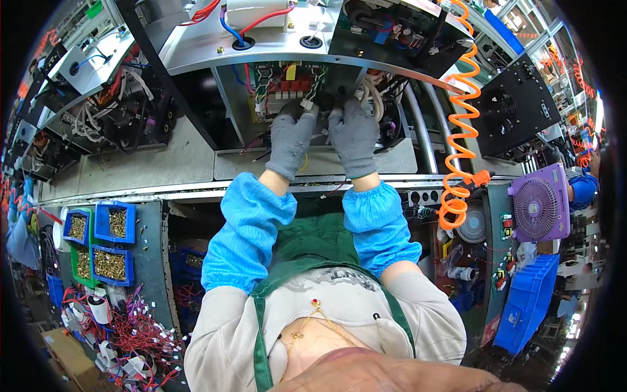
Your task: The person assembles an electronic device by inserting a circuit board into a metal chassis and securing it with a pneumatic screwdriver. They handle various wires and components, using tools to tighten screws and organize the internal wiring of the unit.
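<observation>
My left hand (292, 139) and my right hand (355, 134), both in grey gloves with dark fingertips, reach side by side into the open front of a metal equipment cabinet (230, 98). The left fingers curl beside a white connector (308, 104) below a green circuit board (266, 78) with red parts. What they pinch is hidden. My right fingers are bent inward next to a bundle of pale cables (375, 98); the dark interior hides what lies between them. Red and blue wires (266, 23) run across the cabinet's upper plate.
Blue bins (112, 264) of brass-coloured fasteners stand at left, above a heap of red wire harnesses (147, 336). An orange coiled hose (460, 130) hangs at right. Beyond it are a black panel (516, 108), a purple fan (541, 204) and a blue crate (526, 304).
</observation>
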The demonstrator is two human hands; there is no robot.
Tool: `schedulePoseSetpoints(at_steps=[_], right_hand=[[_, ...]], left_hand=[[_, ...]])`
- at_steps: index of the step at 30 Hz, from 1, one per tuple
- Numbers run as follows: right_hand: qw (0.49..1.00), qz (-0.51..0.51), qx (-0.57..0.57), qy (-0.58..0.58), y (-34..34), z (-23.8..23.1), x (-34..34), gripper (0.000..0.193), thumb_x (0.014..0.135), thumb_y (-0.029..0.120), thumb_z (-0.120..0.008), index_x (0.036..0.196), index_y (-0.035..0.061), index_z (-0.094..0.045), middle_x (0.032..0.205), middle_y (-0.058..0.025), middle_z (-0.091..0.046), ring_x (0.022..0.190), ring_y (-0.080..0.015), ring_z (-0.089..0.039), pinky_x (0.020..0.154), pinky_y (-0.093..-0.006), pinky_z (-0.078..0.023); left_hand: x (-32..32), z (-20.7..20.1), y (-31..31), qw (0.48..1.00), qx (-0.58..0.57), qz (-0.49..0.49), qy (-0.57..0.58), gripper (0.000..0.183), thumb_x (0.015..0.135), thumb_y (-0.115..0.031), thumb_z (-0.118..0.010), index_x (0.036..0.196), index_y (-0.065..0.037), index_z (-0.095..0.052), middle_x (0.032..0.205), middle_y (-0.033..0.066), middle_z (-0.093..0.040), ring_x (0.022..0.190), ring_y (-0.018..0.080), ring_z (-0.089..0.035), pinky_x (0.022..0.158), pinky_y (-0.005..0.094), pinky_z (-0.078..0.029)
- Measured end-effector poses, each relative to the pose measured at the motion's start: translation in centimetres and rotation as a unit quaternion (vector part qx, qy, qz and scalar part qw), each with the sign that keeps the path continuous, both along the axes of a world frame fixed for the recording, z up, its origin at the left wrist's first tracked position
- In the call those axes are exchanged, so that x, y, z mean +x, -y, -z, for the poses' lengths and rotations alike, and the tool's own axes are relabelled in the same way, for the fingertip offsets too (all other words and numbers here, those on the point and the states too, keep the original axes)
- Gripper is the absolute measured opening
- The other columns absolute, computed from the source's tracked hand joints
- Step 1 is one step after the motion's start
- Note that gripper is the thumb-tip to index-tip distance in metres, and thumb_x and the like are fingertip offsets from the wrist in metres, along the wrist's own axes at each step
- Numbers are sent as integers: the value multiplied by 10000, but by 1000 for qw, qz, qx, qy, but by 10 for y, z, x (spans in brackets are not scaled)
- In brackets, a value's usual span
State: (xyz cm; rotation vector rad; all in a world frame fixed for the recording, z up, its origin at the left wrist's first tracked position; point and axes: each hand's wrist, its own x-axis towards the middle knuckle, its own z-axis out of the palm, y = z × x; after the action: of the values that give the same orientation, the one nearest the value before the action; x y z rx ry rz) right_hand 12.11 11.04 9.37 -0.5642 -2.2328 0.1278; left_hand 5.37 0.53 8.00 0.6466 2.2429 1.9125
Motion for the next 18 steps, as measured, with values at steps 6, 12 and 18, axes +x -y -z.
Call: schedulePoseSetpoints(at_steps=[6,12,18], right_hand=[[975,-164,-114,-96,-10,-3,7,157,816,170,-565,943,88,-604,666,-152,-603,616,-355,-601,563,-420,-488],[995,-92,10,-24,-11,3,4,173,787,225,-596,874,76,-608,626,-150,-588,556,-347,-586,519,-434,-473],[998,4,59,-1,-10,7,5,140,807,196,-588,859,67,-573,705,-166,-608,588,-328,-611,505,-403,-482]], left_hand=[[-14,51,-10,975,183,125,20,135,791,-132,-579,844,-25,-642,756,122,-635,687,210,-621,619,311,-495],[-34,67,-8,962,-65,174,-199,117,775,-4,-589,875,-25,-646,829,83,-643,747,180,-632,610,302,-516],[-24,46,-14,924,169,192,283,167,817,-166,-617,902,-23,-633,840,73,-651,703,185,-627,606,292,-499]])
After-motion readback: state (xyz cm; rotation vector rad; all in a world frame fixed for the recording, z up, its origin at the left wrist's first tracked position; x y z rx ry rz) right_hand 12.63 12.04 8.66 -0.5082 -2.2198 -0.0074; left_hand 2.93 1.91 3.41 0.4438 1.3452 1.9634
